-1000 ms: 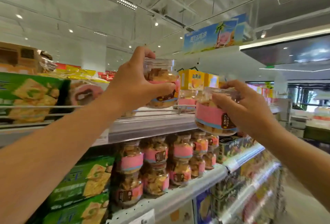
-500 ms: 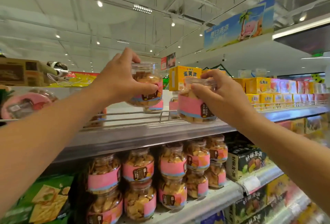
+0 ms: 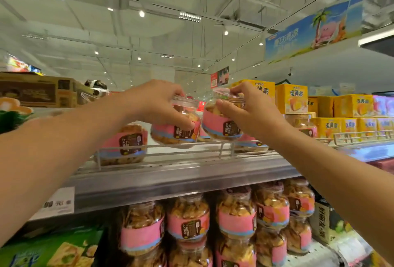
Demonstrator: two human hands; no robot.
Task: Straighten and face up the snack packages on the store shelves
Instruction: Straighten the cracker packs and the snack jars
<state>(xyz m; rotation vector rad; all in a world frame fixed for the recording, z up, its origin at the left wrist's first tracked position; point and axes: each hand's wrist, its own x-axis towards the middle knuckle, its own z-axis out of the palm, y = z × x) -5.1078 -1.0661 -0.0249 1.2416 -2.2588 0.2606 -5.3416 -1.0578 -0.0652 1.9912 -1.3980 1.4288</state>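
the left hand (image 3: 157,101) grips a clear cookie jar (image 3: 178,125) with a pink label, fingers curled over its lid and thumb under its side, holding it tilted just above the upper shelf (image 3: 181,173) rail. the right hand (image 3: 251,111) grips a second jar (image 3: 219,124) the same way, just beside the first. a third jar (image 3: 125,145) stands on the shelf to the left. yellow boxes (image 3: 354,105) sit further right, and more jars (image 3: 187,220) fill the shelf below.

Above the upper shelf (image 3: 191,173), the left hand (image 3: 157,104) grips one pink-labelled jar (image 3: 179,126) and the right hand (image 3: 253,113) another jar (image 3: 217,121), tilted, side by side.
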